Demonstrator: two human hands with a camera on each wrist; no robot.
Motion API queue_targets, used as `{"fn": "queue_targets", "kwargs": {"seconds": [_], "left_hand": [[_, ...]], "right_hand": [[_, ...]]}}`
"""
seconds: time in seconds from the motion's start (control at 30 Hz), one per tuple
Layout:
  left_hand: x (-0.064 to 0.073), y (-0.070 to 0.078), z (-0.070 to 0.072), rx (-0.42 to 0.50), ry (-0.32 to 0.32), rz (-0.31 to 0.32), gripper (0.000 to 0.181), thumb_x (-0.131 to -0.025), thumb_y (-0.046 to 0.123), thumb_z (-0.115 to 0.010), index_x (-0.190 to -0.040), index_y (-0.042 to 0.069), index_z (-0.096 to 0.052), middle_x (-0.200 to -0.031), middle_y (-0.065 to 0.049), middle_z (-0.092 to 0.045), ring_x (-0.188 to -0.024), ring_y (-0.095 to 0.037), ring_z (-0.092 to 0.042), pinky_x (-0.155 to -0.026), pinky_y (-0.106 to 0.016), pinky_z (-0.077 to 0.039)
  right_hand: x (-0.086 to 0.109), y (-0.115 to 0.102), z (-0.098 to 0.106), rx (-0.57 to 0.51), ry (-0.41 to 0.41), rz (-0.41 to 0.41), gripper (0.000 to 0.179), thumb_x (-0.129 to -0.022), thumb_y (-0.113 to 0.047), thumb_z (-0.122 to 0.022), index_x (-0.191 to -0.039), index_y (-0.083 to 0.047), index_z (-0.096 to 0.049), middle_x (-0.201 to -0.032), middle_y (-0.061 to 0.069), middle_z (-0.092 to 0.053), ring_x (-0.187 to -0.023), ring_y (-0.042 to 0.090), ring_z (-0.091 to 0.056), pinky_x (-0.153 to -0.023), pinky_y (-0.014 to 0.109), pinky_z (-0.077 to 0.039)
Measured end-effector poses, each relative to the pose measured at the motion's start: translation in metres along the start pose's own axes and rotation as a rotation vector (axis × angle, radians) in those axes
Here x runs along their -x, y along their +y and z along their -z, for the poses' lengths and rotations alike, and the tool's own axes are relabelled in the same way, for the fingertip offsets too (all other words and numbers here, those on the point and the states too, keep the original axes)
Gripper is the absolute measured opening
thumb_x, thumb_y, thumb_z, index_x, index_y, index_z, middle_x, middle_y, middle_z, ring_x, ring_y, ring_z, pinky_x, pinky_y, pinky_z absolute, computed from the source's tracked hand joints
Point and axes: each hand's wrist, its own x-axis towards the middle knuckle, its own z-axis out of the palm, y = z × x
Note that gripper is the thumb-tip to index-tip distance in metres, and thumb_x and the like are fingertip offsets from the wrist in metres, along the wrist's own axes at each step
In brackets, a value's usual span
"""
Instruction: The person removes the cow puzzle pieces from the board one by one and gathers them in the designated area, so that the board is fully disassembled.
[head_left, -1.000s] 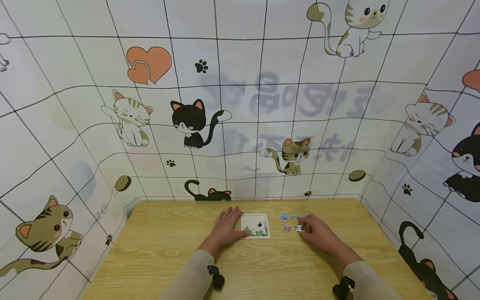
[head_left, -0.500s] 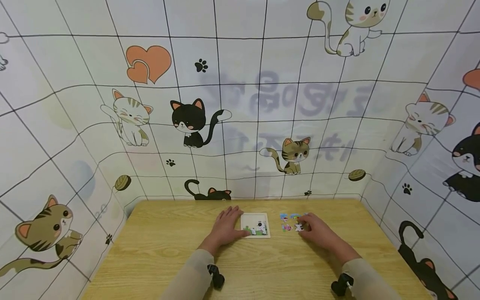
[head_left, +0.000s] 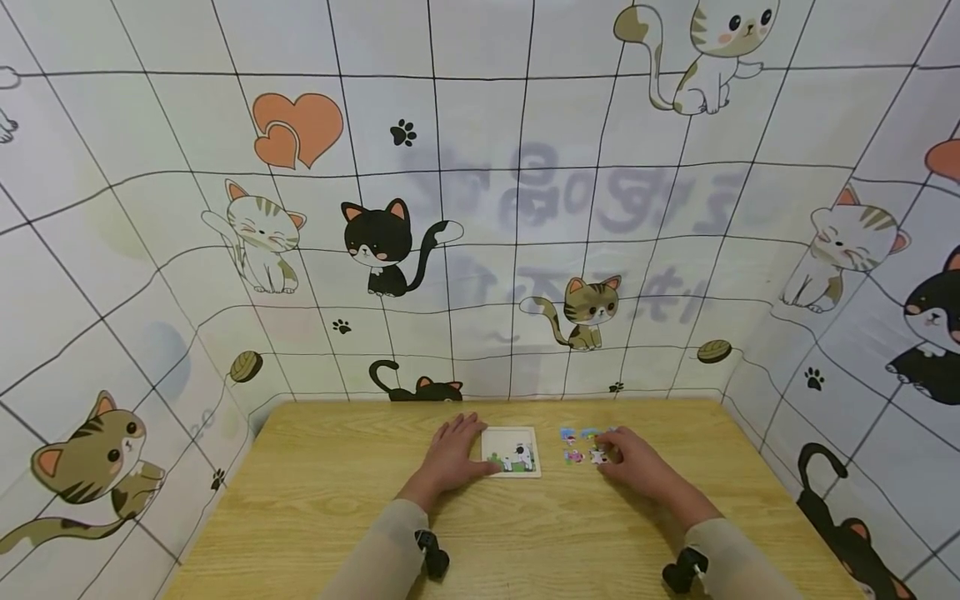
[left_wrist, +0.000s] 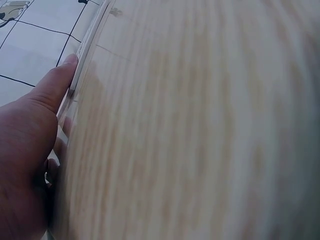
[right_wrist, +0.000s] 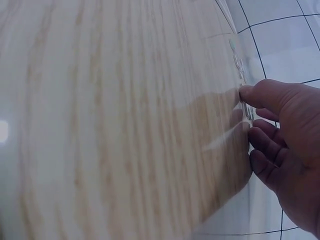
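Note:
My left hand (head_left: 452,452) lies flat on the table beside a square puzzle tray (head_left: 491,432), fingers stretched forward along its left side. Its thumb rests at the tray's lower left corner, and the left wrist view shows the thumb (left_wrist: 60,75) against the tray's edge. Printed grass and a black-and-white animal show in the lower part of the tray. Right of it, my right hand (head_left: 637,462) rests with loosely bent fingers among loose puzzle pieces, thumb and forefinger apart around a whitish jigsaw piece (head_left: 597,456). A pink piece (head_left: 573,456) lies just left of that one.
A blue piece (head_left: 567,434) and a blue-green piece (head_left: 589,433) lie behind, with another partly hidden by the right fingers. The wooden table (head_left: 525,542) meets a cloth wall (head_left: 480,250) printed with cats at its back and sides. Each wrist wears a small black camera.

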Motion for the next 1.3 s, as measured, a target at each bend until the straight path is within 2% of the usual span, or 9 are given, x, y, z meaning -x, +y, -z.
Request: {"fn": "queue_targets", "kwargs": {"seconds": [0.2,0.33,0.47,0.7,0.9,1.1,1.3], "left_hand": [[0.001,0.002,0.001,-0.001,-0.005,0.006,0.090,-0.097,0.062,-0.080,-0.166,0.013,-0.050,-0.180,-0.013,-0.031,-0.168,-0.038,-0.021,-0.135,-0.063,-0.014],[0.001,0.003,0.001,-0.003,0.001,0.006,0.089,-0.097,0.060,-0.080,-0.165,0.012,-0.050,-0.180,-0.014,-0.032,-0.168,-0.039,-0.022,-0.134,-0.063,-0.014],[0.002,0.004,0.000,0.009,0.007,-0.004,0.089,-0.096,0.059,-0.081,-0.164,0.011,-0.051,-0.179,-0.016,-0.033,-0.167,-0.041,-0.023,-0.134,-0.065,-0.014],[0.002,0.004,-0.001,0.011,0.002,-0.005,0.090,-0.096,0.060,-0.081,-0.164,0.010,-0.051,-0.179,-0.016,-0.033,-0.167,-0.041,-0.023,-0.134,-0.065,-0.014],[0.002,0.003,-0.001,-0.010,-0.002,0.005,0.090,-0.097,0.061,-0.080,-0.166,0.012,-0.049,-0.180,-0.013,-0.031,-0.168,-0.038,-0.021,-0.135,-0.062,-0.014],[0.001,0.002,-0.001,-0.003,-0.003,0.003,0.089,-0.097,0.060,-0.080,-0.165,0.013,-0.050,-0.180,-0.013,-0.032,-0.168,-0.039,-0.022,-0.134,-0.063,-0.014],[0.001,0.002,0.000,-0.020,-0.003,0.012,0.090,-0.097,0.063,-0.079,-0.166,0.013,-0.050,-0.180,-0.013,-0.032,-0.168,-0.038,-0.021,-0.135,-0.062,-0.013]], "right_hand": [[0.001,-0.002,-0.006,-0.005,0.053,0.015,0.040,-0.104,-0.012,-0.079,-0.140,0.003,-0.068,-0.117,0.009,-0.060,-0.081,0.015,-0.048,-0.067,0.031,-0.043],[-0.003,-0.010,-0.011,0.006,0.099,0.077,0.028,-0.105,-0.008,-0.077,-0.132,0.000,-0.072,-0.116,0.009,-0.062,-0.079,0.012,-0.050,-0.065,0.029,-0.047],[-0.008,-0.019,-0.016,0.010,0.109,0.131,0.023,-0.105,-0.008,-0.076,-0.127,-0.001,-0.074,-0.117,0.011,-0.064,-0.079,0.009,-0.052,-0.065,0.029,-0.049],[-0.016,-0.036,-0.026,-0.008,0.054,0.199,0.024,-0.106,-0.009,-0.076,-0.126,0.003,-0.072,-0.113,0.011,-0.063,-0.078,0.007,-0.052,-0.065,0.028,-0.050],[-0.028,-0.051,-0.038,0.042,0.018,0.254,0.033,-0.104,-0.011,-0.078,-0.132,0.004,-0.070,-0.115,0.014,-0.061,-0.083,0.009,-0.053,-0.070,0.029,-0.051],[-0.039,-0.064,-0.050,0.079,-0.011,0.274,0.040,-0.102,-0.013,-0.082,-0.136,0.004,-0.069,-0.116,0.013,-0.059,-0.090,0.017,-0.055,-0.075,0.035,-0.054],[-0.046,-0.075,-0.058,0.119,-0.053,0.271,0.042,-0.102,-0.016,-0.083,-0.137,0.004,-0.069,-0.118,0.013,-0.059,-0.091,0.017,-0.056,-0.077,0.037,-0.054]]}}
